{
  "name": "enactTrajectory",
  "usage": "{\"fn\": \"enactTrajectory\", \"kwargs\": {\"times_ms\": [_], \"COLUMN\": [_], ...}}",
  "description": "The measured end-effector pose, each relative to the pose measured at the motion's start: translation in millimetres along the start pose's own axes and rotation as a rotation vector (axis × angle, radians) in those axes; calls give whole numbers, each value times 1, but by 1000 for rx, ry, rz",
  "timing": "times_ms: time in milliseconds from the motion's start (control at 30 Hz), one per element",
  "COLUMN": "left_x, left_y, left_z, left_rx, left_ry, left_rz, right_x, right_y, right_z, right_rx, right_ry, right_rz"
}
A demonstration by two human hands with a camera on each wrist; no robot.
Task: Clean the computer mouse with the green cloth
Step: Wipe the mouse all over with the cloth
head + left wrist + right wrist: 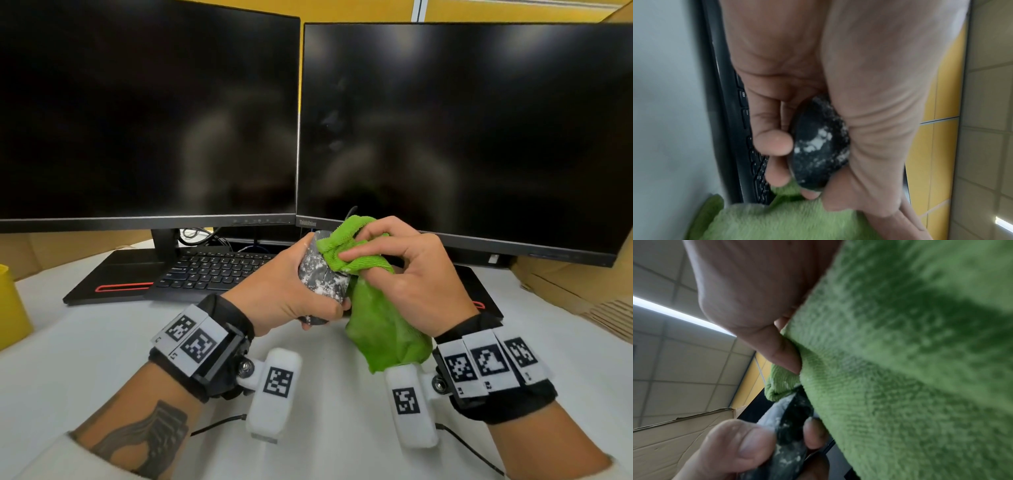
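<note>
My left hand [291, 291] grips a black computer mouse [323, 274] flecked with white powder, lifted off the desk in front of the keyboard. In the left wrist view the mouse [818, 146] sits between curled fingers and thumb. My right hand [400, 270] holds the green cloth [380, 322], bunched under its fingers and pressed on the mouse's upper right part. The rest of the cloth hangs down below the palm. The right wrist view is mostly filled by the cloth [900, 353], with the powdered mouse [789, 426] below it.
Two dark monitors [462, 130] stand close behind the hands. A black keyboard [212, 270] lies under them on the white desk [68, 359]. A yellow object [10, 301] sits at the left edge, cardboard [575, 287] at the right.
</note>
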State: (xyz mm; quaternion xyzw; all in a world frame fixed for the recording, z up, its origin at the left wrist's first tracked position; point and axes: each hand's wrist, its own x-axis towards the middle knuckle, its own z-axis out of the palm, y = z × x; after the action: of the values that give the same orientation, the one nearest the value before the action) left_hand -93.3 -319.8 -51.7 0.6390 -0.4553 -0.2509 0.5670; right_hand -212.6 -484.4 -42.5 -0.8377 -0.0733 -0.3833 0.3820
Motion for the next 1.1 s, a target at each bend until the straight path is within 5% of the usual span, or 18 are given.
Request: {"fn": "enactTrajectory", "kwargs": {"times_ms": [167, 367, 667, 967, 1100], "left_x": [1, 1, 1, 0, 0], "left_y": [1, 0, -3, -1, 2], "left_z": [-3, -1, -3, -5, -8], "left_rx": [-23, -6, -60, -115, -169], "left_ry": [60, 46, -6, -12, 45], "left_rz": [23, 23, 17, 39, 25], "right_x": [-1, 4, -5, -4, -2], "right_y": [4, -5, -7, -3, 0], "right_z": [-5, -15, 5, 0, -5], "right_rx": [-54, 227, 112, 99, 112], "right_ry": [58, 242, -104, -88, 49], "right_rz": [41, 52, 46, 73, 65]}}
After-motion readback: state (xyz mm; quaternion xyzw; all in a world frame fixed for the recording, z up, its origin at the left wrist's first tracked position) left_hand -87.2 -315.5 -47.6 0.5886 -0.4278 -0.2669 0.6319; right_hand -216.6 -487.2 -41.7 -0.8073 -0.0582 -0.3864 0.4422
